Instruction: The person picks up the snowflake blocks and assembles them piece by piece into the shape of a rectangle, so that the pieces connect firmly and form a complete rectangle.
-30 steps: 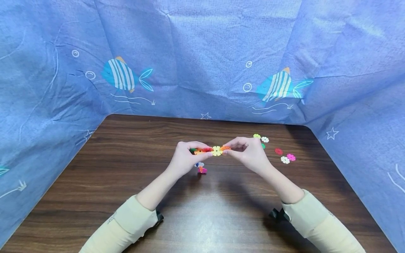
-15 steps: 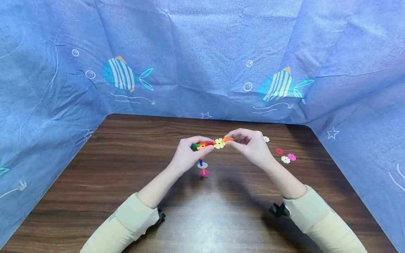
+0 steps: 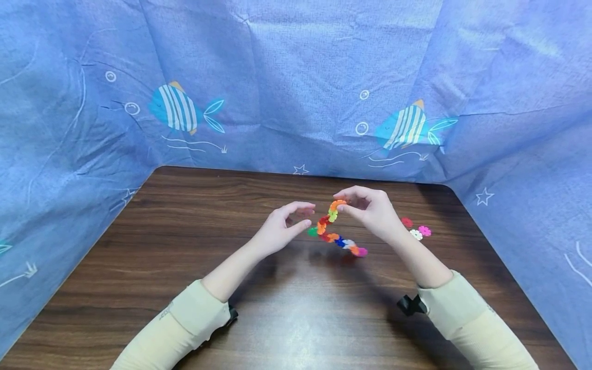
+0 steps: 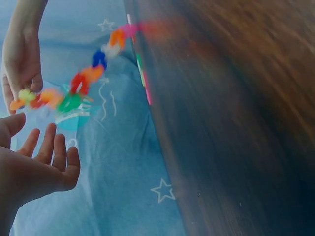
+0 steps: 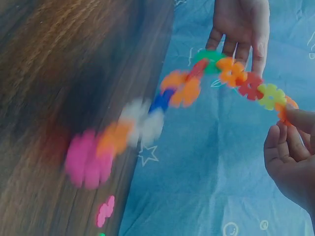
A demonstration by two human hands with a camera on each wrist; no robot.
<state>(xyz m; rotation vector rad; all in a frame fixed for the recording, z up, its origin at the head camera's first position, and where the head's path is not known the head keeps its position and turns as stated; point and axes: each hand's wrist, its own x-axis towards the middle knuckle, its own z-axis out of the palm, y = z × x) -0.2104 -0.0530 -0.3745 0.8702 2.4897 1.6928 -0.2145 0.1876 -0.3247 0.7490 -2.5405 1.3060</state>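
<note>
We see an enclosed tabletop spot: blue cloth [image 3: 296, 67] printed with striped fish [image 3: 177, 109] hangs left, right and far around a wood-grain table [image 3: 296, 298]; home or studio, we cannot tell.

No word, number, label or brand is showing readably anywhere. A small dark print [image 3: 166, 311] is running along the left sleeve [image 3: 178, 326], but it is coming out too small and faint to read. A similar faint mark [image 3: 491, 308] is sitting on the right sleeve [image 3: 472, 318], and it is staying just as unreadable.
</note>
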